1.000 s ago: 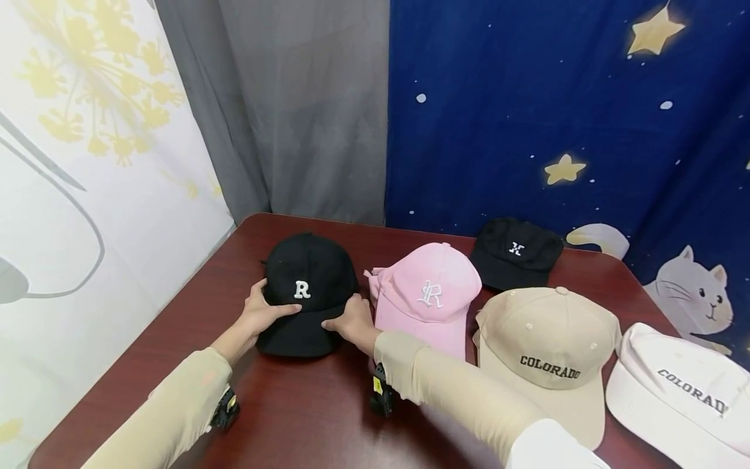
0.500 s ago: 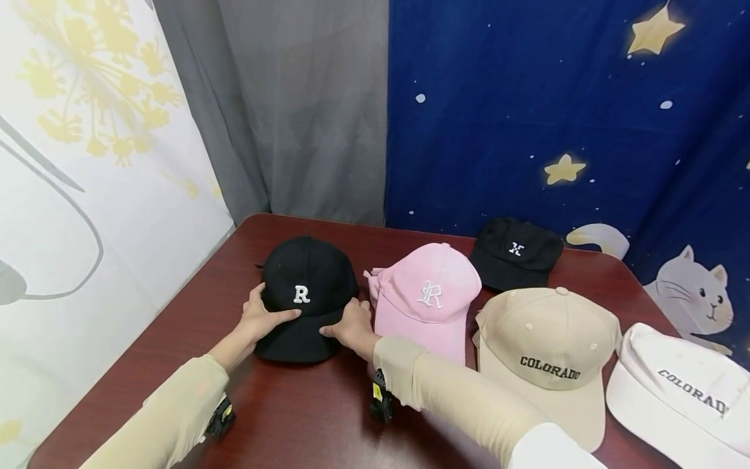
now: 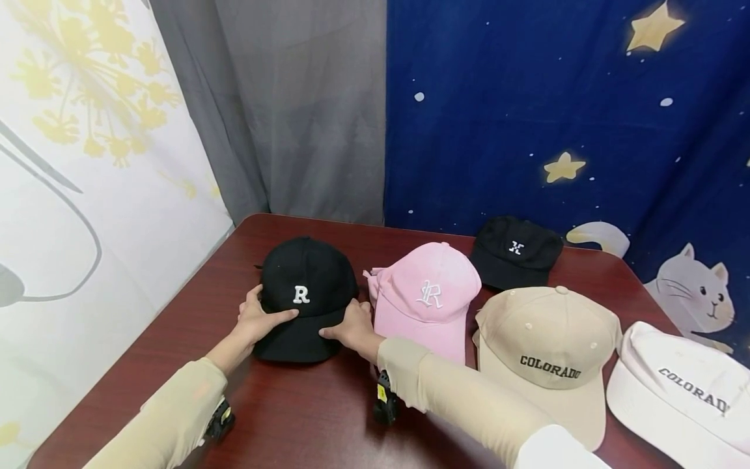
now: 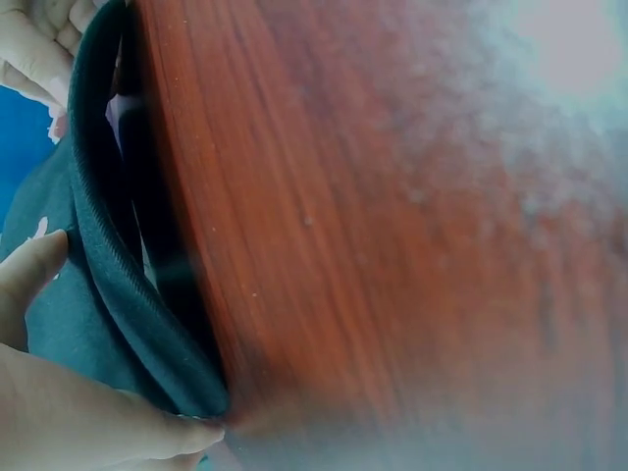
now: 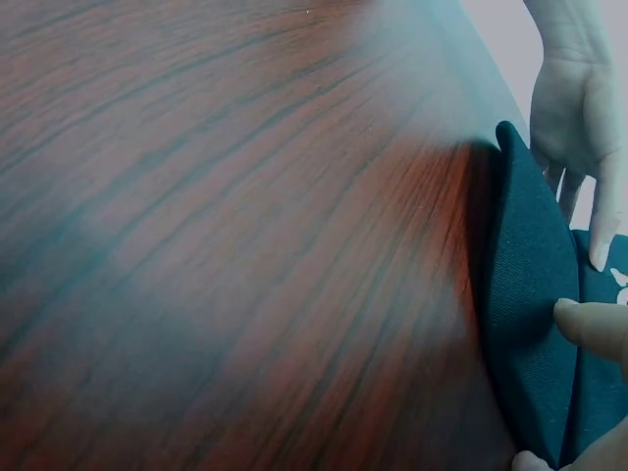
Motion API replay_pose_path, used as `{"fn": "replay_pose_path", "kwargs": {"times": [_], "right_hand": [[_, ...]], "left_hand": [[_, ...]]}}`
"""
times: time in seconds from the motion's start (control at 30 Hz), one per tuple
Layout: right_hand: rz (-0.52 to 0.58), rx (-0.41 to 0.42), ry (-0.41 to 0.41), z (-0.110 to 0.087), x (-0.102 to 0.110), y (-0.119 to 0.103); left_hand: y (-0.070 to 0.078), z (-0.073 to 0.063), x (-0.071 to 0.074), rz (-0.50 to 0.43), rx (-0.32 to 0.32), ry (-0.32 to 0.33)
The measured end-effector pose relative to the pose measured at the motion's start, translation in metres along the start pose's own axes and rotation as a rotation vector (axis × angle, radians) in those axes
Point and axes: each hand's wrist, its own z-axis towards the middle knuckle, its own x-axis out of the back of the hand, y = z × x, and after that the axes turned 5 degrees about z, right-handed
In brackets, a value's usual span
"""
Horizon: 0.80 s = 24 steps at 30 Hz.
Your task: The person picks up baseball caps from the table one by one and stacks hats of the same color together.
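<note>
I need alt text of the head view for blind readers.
A person's left hand and right hand grip a black R cap on a reddish table. To its right sit a pink cap, another black cap, a beige cap and a white cap.

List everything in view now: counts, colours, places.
Table: 1, reddish-brown, foreground
Block-R baseball cap: 1, black, left
Gothic-R baseball cap: 1, pink, middle
Small-logo cap: 1, black, far edge
COLORADO baseball cap: 1, beige, right
Flatter COLORADO cap: 1, white, rightmost
Plain curtain: 1, gray, back
Starry curtain: 1, blue, back right
Floral backdrop: 1, white, left
Wrist cameras: 2, black, wrists
Sleeves: 2, beige, forearms
Left grip: 1, bare, holding Block-R cap
Right grip: 1, bare, holding Block-R cap
</note>
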Motion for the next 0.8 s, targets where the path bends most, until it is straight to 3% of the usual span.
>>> {"fn": "replay_pose_path", "kwargs": {"times": [0.3,0.8], "right_hand": [[0.052,0.038,-0.043,0.002,0.01,-0.001],[0.133,0.156,-0.076,0.005,0.03,-0.011]], "left_hand": [[0.007,0.002,0.004,-0.044,-0.013,0.003],[0.057,0.009,0.019,-0.085,-0.073,0.033]]}}
